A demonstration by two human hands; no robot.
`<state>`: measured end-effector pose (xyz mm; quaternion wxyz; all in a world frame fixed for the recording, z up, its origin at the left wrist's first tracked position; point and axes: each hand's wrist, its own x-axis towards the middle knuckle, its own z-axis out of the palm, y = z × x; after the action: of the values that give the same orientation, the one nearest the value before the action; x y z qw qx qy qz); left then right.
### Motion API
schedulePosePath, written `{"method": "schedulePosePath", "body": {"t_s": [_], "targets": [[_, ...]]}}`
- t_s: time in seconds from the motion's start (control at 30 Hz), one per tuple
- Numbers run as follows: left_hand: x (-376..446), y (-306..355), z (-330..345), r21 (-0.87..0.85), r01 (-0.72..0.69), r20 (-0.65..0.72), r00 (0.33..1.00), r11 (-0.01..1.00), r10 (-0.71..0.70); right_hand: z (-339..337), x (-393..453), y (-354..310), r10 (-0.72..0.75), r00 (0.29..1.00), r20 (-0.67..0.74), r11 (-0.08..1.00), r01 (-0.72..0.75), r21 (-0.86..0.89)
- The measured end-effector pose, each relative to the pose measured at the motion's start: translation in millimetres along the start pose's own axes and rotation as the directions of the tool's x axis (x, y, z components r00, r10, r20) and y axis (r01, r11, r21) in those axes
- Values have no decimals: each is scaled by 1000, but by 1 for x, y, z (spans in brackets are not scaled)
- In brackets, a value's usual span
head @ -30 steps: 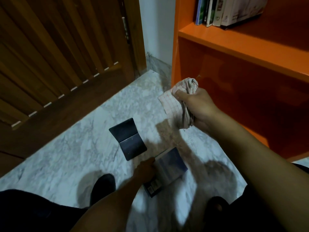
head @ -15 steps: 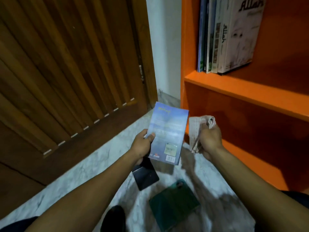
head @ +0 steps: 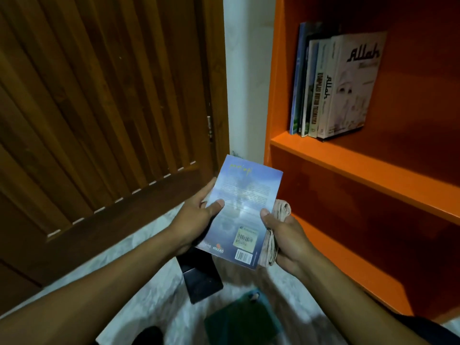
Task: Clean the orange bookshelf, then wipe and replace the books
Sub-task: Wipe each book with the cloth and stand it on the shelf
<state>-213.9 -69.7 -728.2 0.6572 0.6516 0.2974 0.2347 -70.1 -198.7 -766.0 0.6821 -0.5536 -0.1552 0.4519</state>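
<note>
We hold a blue paperback book [head: 242,215], back cover up, between both hands: our left hand [head: 196,220] grips its left edge, our right hand [head: 286,235] its right edge while also clutching a crumpled beige cloth [head: 272,235]. Right of that hand stands the orange wooden bookshelf [head: 348,168]; a dark book [head: 201,277] and green book [head: 242,319] lie below on the marble floor [head: 149,282].

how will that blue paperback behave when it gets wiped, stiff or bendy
The blue paperback looks thin with a soft cover, so it will probably flex under the cloth unless backed. The left hand and right hand grip opposite edges, which should steady it. The cover catches some light, so it may be slightly slippery. It is likely light for its size.
</note>
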Motion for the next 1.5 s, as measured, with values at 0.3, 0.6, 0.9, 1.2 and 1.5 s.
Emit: {"method": "schedulePosePath", "body": {"t_s": [0.3, 0.6, 0.9, 1.2, 1.5], "targets": [[-1, -2, 4, -28, 1, -158, 987, 1000, -5, -1, 4, -19, -5, 984, -177, 997, 18, 71], [-14, -10, 24, 57, -36, -66, 997, 998, 40, -15, 20, -17, -653, 746, 127, 392, 477, -786], [9, -3, 5, -167, -37, -322, 946, 985, -19, 7, 7, 30, -492, 707, 508, 104, 626, -773], [21, 0, -39, -158, 1, -479, 874, 987, -78, 14, -27, 36, -152, 797, 584, 471, 578, -667], [-5, -6, -5, 28, 91, -193, 978, 995, -84, 14, 0, -19, -622, 778, -88, 732, 539, -417]]}}
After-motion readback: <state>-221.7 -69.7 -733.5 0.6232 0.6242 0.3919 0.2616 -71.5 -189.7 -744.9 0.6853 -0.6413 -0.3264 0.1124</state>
